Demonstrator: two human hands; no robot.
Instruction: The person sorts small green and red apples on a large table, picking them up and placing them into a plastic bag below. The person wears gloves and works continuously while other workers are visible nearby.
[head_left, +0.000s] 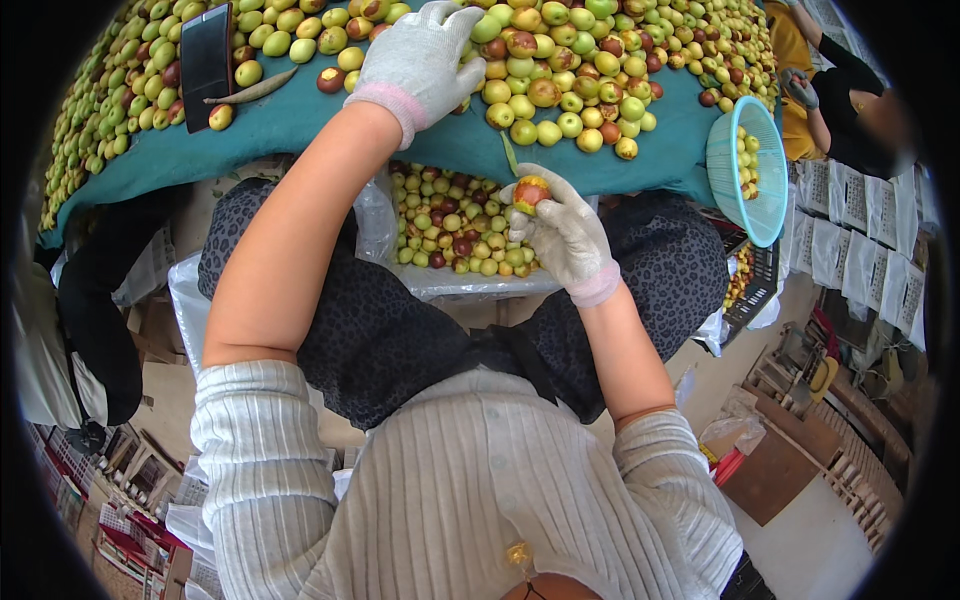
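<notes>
My left hand (424, 67), in a pale knit glove with a pink cuff, reaches over jujubes on the teal cloth (247, 142). Its fingers are apart, and its palm side faces down out of sight. In my gloved right hand (566, 232) is a jujube (531, 195), red-brown with a yellow-green rim, pinched in the fingers above my lap. Just ahead of that hand, a loose group of green, yellow and brown jujubes (559, 97) lies on the cloth. Below the cloth edge, between my knees, a plastic-lined crate (480, 283) holds many more jujubes.
A dark phone (206, 71) lies among fruit at the left, with a dry curled leaf (259, 88) beside it. At the right cloth edge tilts a light-blue basket (724, 161) with jujubes. Below it is a black crate (757, 296). Another person (847, 105) works at far right.
</notes>
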